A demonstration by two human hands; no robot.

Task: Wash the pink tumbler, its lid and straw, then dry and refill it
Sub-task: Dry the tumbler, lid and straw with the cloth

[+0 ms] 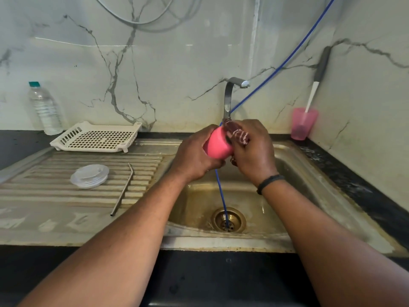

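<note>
The left hand (194, 156) wraps its curled fingers round the pink tumbler (218, 144), holding it tilted over the sink basin (285, 173) with its mouth turned toward the other hand. The right hand (252, 149) grips a dark red and white scrub cloth (238, 132), pressing it against the tumbler's rim; a black band (269, 182) sits on that wrist. Just behind both hands rises the steel tap (230, 96). A thin blue hose (223, 200) passes behind the hands and drops straight down into the drain (229, 219) below them.

To the left of the left hand, on the ribbed drainboard (55, 191), lies the clear lid (89, 175), and just beside it the metal straw (122, 190), the two apart. Farther back on that side sits a white slotted tray (97, 137), and beyond it a clear water bottle (44, 108) with a teal cap.

Off to the right of the right hand, in the corner, a translucent pink cup (303, 124) holds a brush with a white and grey handle (315, 83) leaning on the wall.
</note>
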